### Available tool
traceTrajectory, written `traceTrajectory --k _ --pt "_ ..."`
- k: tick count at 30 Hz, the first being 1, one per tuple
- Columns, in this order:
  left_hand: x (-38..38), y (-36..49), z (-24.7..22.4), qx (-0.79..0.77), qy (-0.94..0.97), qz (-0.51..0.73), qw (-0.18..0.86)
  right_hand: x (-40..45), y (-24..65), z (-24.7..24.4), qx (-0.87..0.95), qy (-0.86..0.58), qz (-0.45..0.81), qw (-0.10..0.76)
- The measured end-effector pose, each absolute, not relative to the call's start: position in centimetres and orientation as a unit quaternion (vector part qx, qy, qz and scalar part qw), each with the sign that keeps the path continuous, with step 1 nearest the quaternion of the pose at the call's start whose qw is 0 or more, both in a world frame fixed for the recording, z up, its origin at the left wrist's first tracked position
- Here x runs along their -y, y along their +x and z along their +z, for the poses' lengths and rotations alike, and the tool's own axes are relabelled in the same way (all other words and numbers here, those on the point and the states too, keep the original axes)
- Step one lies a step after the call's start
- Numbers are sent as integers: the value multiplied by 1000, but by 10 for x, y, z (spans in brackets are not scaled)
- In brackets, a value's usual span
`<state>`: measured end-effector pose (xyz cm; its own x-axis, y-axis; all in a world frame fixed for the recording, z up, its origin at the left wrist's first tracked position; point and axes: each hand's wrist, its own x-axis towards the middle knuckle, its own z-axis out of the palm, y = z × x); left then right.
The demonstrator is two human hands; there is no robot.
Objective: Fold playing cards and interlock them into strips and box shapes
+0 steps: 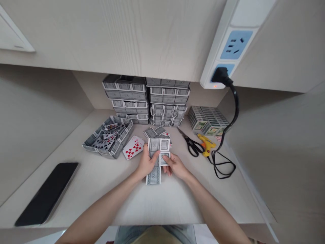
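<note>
gripping the card strip (153, 176) at clock centre with left hand (145, 165), pinching the small card (165, 158) at three o'clock with right hand (177, 166); could skew or crease from uneven thumb pressure, or snag loose cards (149, 133) at twelve.

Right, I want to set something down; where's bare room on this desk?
Bare: between the black slab and the left forearm; between the right forearm, looped cable and front edge; between both forearms, nearer than the held cards. Crowded: the back, with card stacks, card tray, scissors, glue gun.
</note>
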<state>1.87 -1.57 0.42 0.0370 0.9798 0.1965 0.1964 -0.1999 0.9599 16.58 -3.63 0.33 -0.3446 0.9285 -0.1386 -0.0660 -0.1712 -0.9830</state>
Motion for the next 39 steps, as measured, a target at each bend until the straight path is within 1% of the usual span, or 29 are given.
traceTrajectory --k 7,12,15,18,21,24,29,39 --pt "16 19 7 -481 595 485 423 38 166 7 526 -429 630 378" --pt "9 11 17 -495 647 434 384 35 166 6 523 -419 630 391" --pt "2 -1 25 -524 698 385 299 31 170 7 512 -426 614 423" --pt "-2 -16 28 -544 747 345 166 27 179 7 486 -450 584 469" --pt "-2 -28 27 -573 779 253 27 23 185 7 463 -471 565 494" --pt "2 -32 24 -605 780 156 -34 22 185 7 461 -479 559 496" --pt "6 -26 31 -608 791 53 -40 22 183 6 469 -480 560 486" --pt "4 -16 46 -603 797 30 -28 23 183 10 463 -480 568 483"
